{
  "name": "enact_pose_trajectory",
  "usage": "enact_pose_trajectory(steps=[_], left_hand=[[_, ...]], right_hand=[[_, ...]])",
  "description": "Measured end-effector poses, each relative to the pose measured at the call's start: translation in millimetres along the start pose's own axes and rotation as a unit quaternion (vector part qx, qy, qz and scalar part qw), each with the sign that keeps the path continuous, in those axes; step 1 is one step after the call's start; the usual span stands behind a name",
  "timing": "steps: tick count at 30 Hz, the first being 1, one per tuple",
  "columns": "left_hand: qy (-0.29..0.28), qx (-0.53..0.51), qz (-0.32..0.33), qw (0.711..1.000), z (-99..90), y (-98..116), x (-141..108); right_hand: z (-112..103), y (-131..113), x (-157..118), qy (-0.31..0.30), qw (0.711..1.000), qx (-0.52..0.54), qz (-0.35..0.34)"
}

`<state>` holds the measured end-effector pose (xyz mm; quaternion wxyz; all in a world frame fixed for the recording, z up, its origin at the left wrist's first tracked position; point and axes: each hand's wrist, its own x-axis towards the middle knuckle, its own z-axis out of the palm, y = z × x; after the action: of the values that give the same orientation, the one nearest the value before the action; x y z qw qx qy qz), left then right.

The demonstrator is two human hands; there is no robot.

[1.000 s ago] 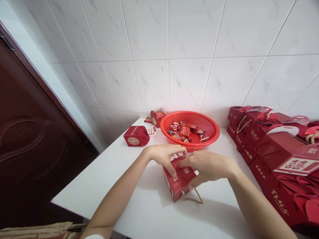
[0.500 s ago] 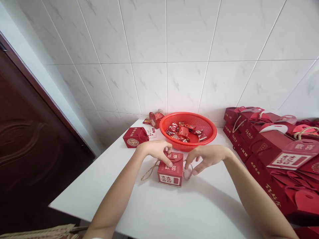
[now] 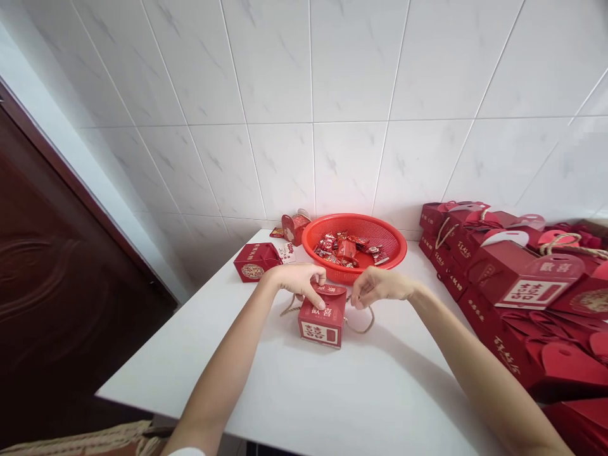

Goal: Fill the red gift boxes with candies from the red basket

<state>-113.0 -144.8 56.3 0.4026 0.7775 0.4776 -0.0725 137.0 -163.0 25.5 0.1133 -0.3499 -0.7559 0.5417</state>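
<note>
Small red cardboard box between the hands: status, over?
Left hand on red box; right hand at its tan rope loop. Round red plastic basket close behind.

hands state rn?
Left hand: holding the red box, thumb on top.
Right hand: fingers curled at the rope handle; grip cannot be told.

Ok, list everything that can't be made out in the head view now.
- Head view: the inside of the red box, hidden by its closed top.
- Head view: some of the left hand's fingertips, behind the hand and box.
- Head view: whether the right hand grips the rope loop; curled fingers hide it.
- Head view: print on the wrapped pieces, too small.
- Head view: the stacked boxes' full extent, cut off by the right edge.
</note>
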Motion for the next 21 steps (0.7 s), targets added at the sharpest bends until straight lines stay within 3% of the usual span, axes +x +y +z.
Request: enact_pose_trajectory(steps=[2, 4, 7, 10, 12, 17, 21], left_hand=[[0.044, -0.014, 0.037, 0.998, -0.7, 6.7, -8.9], [0.100, -0.083, 0.113, 0.985, -1.7, 14.6, -21.9], [0.162, -0.229, 0.233, 0.931, -2.3, 26.8, -44.8], [0.170, -0.306, 0.334, 0.875, 2.5, 37.7, -62.0], [0.146, -0.321, 0.380, 0.855, 10.0, 44.6, -66.4], [0.119, -0.309, 0.417, 0.847, 35.3, 60.0, -61.2], [0.125, -0.265, 0.421, 0.859, 49.2, 66.9, -60.1]], right_hand=[[-2.3, -8.5, -7.8, 0.058, 0.992, 0.111, -0.026], [-2.4, -20.3, -17.2, 0.116, 0.973, 0.187, -0.072], [2.4, -37.8, -30.0, 0.187, 0.948, 0.223, -0.131], [11.9, -51.0, -38.3, 0.262, 0.938, 0.163, -0.155], [20.1, -58.4, -41.2, 0.302, 0.935, 0.104, -0.153], [40.5, -71.4, -40.7, 0.335, 0.931, -0.025, -0.140], [50.7, -72.9, -37.3, 0.389, 0.912, -0.077, -0.108]])
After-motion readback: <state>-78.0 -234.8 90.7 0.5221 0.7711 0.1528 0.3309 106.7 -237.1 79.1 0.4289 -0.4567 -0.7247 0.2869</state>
